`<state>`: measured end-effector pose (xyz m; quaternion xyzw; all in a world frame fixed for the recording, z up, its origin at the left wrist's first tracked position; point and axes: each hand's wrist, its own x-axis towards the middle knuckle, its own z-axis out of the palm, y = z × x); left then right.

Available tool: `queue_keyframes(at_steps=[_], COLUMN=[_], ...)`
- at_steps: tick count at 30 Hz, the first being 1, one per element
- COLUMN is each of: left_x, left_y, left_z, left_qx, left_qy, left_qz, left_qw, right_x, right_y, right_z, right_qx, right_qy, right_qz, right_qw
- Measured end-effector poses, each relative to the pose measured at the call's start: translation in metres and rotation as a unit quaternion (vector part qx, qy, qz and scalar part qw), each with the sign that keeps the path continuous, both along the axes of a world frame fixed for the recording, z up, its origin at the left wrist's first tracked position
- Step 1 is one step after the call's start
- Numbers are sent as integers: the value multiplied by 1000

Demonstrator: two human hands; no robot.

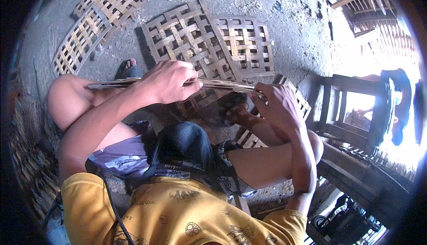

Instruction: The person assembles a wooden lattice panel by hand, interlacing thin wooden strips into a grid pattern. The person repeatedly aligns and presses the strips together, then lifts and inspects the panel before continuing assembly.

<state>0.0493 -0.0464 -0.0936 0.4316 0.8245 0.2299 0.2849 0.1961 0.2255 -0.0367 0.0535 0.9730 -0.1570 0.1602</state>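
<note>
A thin bundle of flat strips, bamboo or wood by the look of it (pixel 222 84), lies crosswise above my lap. My left hand (pixel 171 82) is closed around its middle, knuckles up, and the strips' left end reaches over my left knee. At the bundle's right end, my right hand (pixel 275 102) grips it with thumb and fingers. How many strips there are cannot be told. Just beyond my hands, a large woven lattice panel (pixel 189 36) leans over a smaller lattice panel (pixel 249 44).
More lattice panels (pixel 109 0) lie at the far left, with another panel (pixel 293 91) beside my right leg. A wooden bench-like frame (pixel 351 107) stands at the right, near a bright opening. Pale chips litter the grey floor (pixel 284 4).
</note>
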Motion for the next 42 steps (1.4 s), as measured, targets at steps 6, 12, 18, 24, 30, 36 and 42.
queue_keyframes(at_steps=[6,12,18,24,30,36,42], left_x=[-2,-5,-5,-3,-8,-6,-5], left_y=[0,0,3,2,5,1,-1], left_z=[-4,-4,-2,-5,-1,-1,-5], left_qx=[20,8,5,8,15,-10,10], left_qy=[12,15,17,31,17,19,32], left_qz=[3,4,-2,-8,-2,1,8], left_qw=[1000,1000,1000,999,1000,1000,999], right_x=[-1,-5,-5,-6,4,-5,1], right_y=[6,-4,-1,-3,-8,1,14], right_z=[1,3,1,4,20,19,-2], right_qx=[-7,1,6,49,133,51,27], right_qy=[-20,35,-5,-35,42,-30,-29], right_qz=[1,9,-16,-52,-69,-90,-55], right_qw=[1000,999,1000,997,988,994,998])
